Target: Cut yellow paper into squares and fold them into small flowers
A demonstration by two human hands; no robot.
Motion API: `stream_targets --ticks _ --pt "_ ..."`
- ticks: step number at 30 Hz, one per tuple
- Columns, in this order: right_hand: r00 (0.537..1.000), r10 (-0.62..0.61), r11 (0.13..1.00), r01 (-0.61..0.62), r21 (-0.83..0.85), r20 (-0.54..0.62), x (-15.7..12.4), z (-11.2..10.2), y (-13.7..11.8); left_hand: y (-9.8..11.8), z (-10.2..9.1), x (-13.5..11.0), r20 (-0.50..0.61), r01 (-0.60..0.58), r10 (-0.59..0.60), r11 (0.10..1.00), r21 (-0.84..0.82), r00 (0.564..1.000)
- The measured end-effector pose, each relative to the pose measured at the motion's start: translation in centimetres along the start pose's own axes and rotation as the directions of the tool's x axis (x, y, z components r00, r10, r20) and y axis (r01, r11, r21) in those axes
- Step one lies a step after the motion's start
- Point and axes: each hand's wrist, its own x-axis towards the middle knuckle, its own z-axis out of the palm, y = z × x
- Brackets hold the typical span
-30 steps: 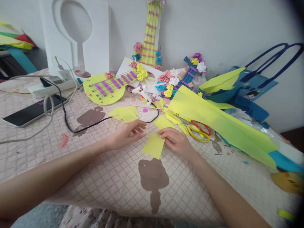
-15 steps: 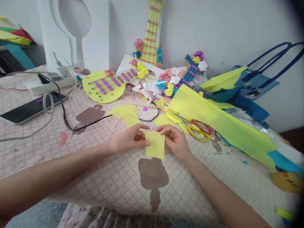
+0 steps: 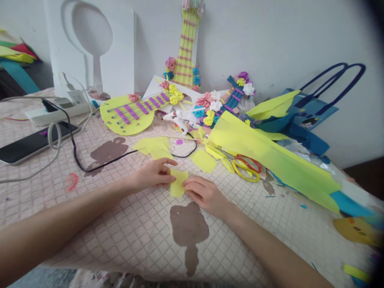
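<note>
A small piece of yellow crepe paper (image 3: 178, 185) is held up between my two hands, above the quilted cloth. My left hand (image 3: 154, 173) pinches its left edge between thumb and fingers. On the opposite edge, the fingers of my right hand (image 3: 207, 193) are closed, and that side of the paper looks gathered. Several cut yellow paper squares (image 3: 157, 148) lie just beyond my left hand. Another yellow square (image 3: 204, 161) rests past my right hand, close to a pair of scissors (image 3: 247, 168) with red and yellow handles.
A white glue gun (image 3: 177, 119) lies behind the squares, its black cord crossing the cloth. A yellow paper guitar (image 3: 127, 116) and paper flowers (image 3: 210, 102) sit further back. At left are a phone (image 3: 33, 144) and a power strip (image 3: 57, 110); a long yellow sheet (image 3: 264, 154) lies right.
My right hand has moved down the paper's right edge and closed on it. The flat square now looks narrower and puckered there. The view has shifted slightly.
</note>
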Motion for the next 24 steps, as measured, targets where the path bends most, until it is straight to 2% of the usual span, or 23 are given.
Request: stream_targets --ticks 4,8,10,12,13,15,18,20,24 --pt "0.996 0.030 1.000 -0.031 -0.001 -0.082 -0.1 -0.4 0.4 -0.2 0.0 0.0 0.012 -0.016 0.016 0.999 0.040 1.000" --pt "0.999 -0.009 1.000 0.008 -0.021 -0.031 -0.2 -0.6 0.8 -0.8 -0.3 0.4 -0.043 -0.110 0.115 0.988 0.105 0.992" --pt "1.000 -0.007 1.000 0.007 -0.025 -0.001 -0.3 -0.6 1.0 -1.0 -0.5 0.4 -0.137 -0.199 0.227 0.960 0.196 0.964" --pt "1.000 0.023 1.000 -0.023 -0.015 -0.015 -0.3 -0.4 1.2 -0.9 -0.6 0.2 -0.202 -0.270 0.356 0.894 0.358 0.912" --pt "0.999 0.042 0.999 -0.043 -0.006 -0.030 -0.3 -0.4 1.3 -0.8 -0.6 0.0 -0.183 -0.306 0.417 0.845 0.438 0.890" --pt "0.995 0.074 0.997 -0.074 0.006 -0.064 -0.3 -0.3 1.3 -0.6 -0.3 -0.5 -0.049 -0.409 0.516 0.731 0.546 0.855" --pt "0.991 0.091 0.996 -0.091 0.005 -0.099 -0.3 -0.1 1.1 -0.5 1.0 -1.1 0.168 -0.559 0.584 0.593 0.580 0.794" --pt "0.990 0.092 0.996 -0.091 0.008 -0.103 -0.2 -0.1 0.9 -0.8 1.9 -1.2 0.214 -0.575 0.586 0.542 0.613 0.781" --pt "0.994 0.106 0.993 -0.105 0.055 0.001 0.0 -0.4 0.6 -1.4 2.7 -0.9 0.183 -0.539 0.579 0.534 0.651 0.794"
